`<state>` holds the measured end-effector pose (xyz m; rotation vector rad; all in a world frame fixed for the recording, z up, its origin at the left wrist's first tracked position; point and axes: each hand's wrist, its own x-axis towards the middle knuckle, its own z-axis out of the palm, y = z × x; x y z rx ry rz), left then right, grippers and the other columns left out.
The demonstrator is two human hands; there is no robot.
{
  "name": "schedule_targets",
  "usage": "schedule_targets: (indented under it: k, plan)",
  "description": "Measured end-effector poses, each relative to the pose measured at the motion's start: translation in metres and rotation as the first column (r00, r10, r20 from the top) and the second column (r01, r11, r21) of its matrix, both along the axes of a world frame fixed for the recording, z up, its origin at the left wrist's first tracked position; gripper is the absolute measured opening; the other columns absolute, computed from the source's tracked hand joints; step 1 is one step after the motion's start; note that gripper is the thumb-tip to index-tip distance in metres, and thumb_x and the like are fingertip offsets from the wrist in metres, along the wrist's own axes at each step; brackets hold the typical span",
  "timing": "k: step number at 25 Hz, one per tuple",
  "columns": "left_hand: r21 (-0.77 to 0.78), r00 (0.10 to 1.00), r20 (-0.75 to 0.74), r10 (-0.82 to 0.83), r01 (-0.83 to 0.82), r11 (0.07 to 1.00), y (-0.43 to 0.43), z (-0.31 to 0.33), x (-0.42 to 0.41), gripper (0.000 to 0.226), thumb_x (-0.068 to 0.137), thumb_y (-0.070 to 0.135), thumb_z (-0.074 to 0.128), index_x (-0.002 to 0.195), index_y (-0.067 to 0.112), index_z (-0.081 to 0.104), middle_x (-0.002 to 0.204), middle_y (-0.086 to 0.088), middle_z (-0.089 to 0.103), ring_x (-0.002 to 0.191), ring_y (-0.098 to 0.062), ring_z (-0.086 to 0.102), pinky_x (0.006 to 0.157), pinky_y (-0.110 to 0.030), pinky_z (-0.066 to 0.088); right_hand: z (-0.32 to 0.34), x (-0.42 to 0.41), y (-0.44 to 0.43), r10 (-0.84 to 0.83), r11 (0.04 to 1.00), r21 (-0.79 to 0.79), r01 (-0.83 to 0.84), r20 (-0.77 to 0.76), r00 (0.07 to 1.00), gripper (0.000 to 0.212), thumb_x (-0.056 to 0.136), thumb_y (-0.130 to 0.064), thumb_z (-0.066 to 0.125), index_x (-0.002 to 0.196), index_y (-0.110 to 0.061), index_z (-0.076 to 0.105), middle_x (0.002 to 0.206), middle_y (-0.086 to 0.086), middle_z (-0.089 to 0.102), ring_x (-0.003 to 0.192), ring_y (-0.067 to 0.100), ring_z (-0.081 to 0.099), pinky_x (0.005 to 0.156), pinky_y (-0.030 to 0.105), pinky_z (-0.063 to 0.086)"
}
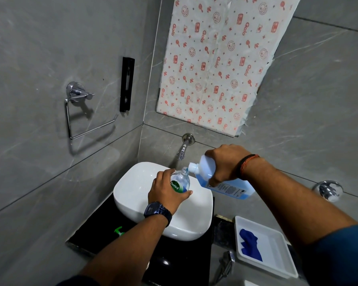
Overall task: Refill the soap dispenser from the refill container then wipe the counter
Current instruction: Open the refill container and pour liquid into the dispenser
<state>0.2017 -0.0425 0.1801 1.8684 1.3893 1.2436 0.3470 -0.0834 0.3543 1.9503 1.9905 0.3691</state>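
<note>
L hand [165, 193] clamps dispenser [181, 181], R hand [225, 162] clamps refill [221, 182]; I'd fear overtilt, spout misses neck, soap hits sink [132, 182].

The left hand [165, 191] hides most of the soap dispenser [181, 181]; its fill level is unreadable.
</note>
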Motion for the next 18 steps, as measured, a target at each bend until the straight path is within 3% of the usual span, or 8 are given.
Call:
schedule_targets:
  k: [13,18]
  plan:
    - [0.028,1.0,0.007,0.003,-0.004,1.0,0.005,0.0038,-0.0015,0.08,0.043,0.056,0.083,0.112,0.031,0.05,0.109,0.004,0.055,0.097,-0.02,0.055,0.075,-0.036,0.052,0.0021,0.0007,0.001,0.005,1.0,0.015,-0.004,-0.035,0.999,0.075,0.056,-0.064,0.07,0.119,-0.028,0.05,0.101,0.0,0.066,0.078,0.018,0.057,0.062,0.027,0.044]
    - [0.049,0.999,0.028,0.02,-0.021,0.999,0.0075,0.0077,-0.0022,0.08,0.044,0.056,0.084,0.111,0.03,0.049,0.109,0.003,0.056,0.095,-0.021,0.056,0.075,-0.037,0.053,-0.003,0.0056,0.002,0.009,0.999,0.053,-0.004,-0.096,0.995,0.071,0.055,-0.067,0.071,0.111,-0.028,0.05,0.097,-0.002,0.065,0.075,0.019,0.056,0.058,0.026,0.04]
